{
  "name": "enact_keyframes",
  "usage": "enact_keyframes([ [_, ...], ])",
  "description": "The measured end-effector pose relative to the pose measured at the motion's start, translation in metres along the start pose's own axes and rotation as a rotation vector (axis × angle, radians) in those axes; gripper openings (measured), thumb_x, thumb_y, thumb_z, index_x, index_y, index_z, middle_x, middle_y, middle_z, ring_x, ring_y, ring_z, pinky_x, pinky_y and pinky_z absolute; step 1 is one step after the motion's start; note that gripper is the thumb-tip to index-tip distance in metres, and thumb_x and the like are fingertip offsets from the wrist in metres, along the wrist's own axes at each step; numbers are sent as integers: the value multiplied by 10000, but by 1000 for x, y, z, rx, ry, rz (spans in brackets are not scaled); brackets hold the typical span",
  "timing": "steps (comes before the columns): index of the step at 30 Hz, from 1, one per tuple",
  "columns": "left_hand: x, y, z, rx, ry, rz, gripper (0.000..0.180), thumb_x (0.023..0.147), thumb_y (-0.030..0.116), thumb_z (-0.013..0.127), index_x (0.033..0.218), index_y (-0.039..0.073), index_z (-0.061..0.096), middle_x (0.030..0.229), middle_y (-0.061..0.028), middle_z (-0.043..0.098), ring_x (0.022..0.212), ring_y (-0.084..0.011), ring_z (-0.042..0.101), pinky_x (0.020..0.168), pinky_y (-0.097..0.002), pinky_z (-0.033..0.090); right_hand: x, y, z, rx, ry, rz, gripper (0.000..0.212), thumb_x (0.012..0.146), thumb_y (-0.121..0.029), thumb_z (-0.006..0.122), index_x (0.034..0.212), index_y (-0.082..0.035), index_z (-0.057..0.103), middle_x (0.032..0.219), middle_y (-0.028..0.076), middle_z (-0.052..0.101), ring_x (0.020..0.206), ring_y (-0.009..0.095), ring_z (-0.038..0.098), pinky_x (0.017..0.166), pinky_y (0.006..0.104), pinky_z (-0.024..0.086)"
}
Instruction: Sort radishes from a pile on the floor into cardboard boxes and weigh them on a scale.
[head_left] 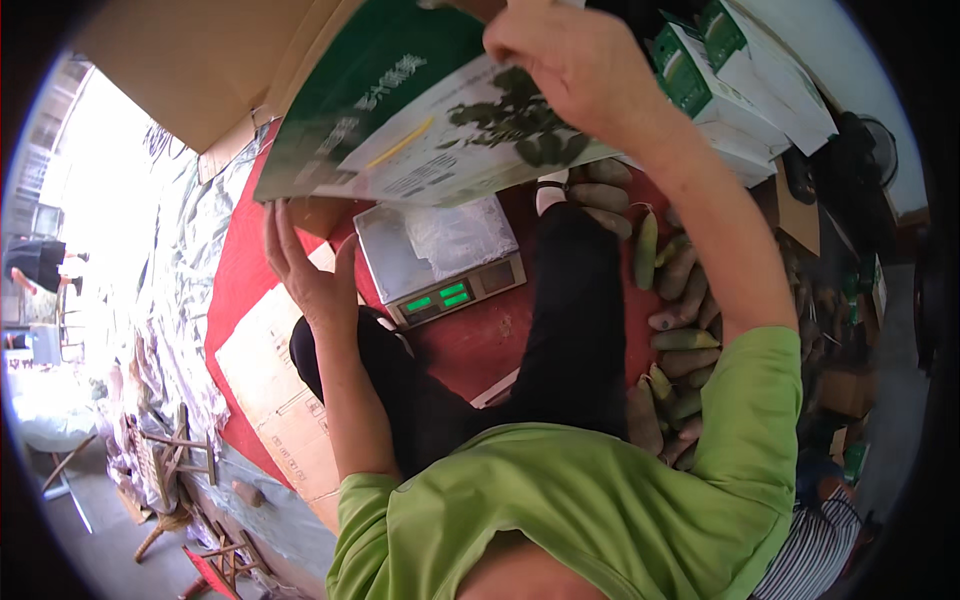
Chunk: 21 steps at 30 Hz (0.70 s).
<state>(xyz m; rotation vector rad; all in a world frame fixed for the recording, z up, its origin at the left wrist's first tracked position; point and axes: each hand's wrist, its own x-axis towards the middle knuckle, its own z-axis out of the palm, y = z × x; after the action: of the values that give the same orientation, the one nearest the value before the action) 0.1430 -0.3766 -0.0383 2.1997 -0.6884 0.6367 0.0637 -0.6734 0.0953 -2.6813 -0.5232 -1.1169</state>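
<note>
A large green and white printed carton (420,110) is held up in front of me, tilted, with a picture of leafy vegetables on its face. My right hand (575,75) is closed on its upper right part. Below the carton's lower left corner is my left hand (312,275), fingers stretched and thumb apart, the fingertips touching the edge. Between my legs and partly under the carton stands a digital scale (440,255) with a lit green display and a clear plastic sheet on its pan.
Several long green and brownish radishes (685,290) lie in a pile to the right on the red cloth (240,350). White and green cartons (715,90) stand at the far right. Flattened cardboard (285,385) lies at left, near wooden stools (175,450). Another person (40,265) is far left.
</note>
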Motion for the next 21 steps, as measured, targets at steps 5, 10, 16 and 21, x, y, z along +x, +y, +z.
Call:
enact_keyframes([
  [5, -3, -13, -18, 340, 184, 57, 1022, 603, 191, 850, 1442, 64, 280, 1490, -127, 273, 1386, -361, 225, 1110, -526, 206, -63, 8, 65, 156, 54, 76, 107, 775, -29, 545, 855, -94, 575, 840, 71, 605, 784, 289, 615, 652, 375, 481],
  [10, -15, -11, -13, 289, -263, 116, 324, 682, 110, 748, 996, 133, 672, 901, -44, 629, 1010, -265, 577, 988, -422, 366, -133, 21, 106, 315, -598, 385, 129, 738, 39, 577, 823, -36, 640, 900, 120, 649, 860, 319, 624, 727, 382, 501],
  [16, -24, 16, -3, 285, -356, 138, 71, 730, 94, 671, 781, 99, 622, 789, -52, 560, 800, -265, 590, 718, -385, 467, -165, 22, 91, 241, -498, 331, 172, 741, 33, 575, 874, -27, 667, 920, 143, 649, 883, 327, 620, 770, 409, 492],
  [21, -32, 19, 0, 268, -284, 204, 80, 728, 42, 647, 773, 93, 604, 791, -49, 550, 774, -268, 597, 639, -392, 480, -174, 14, 84, 258, -241, 474, 211, 773, 15, 583, 952, -52, 670, 911, 122, 650, 882, 311, 613, 776, 400, 489],
])
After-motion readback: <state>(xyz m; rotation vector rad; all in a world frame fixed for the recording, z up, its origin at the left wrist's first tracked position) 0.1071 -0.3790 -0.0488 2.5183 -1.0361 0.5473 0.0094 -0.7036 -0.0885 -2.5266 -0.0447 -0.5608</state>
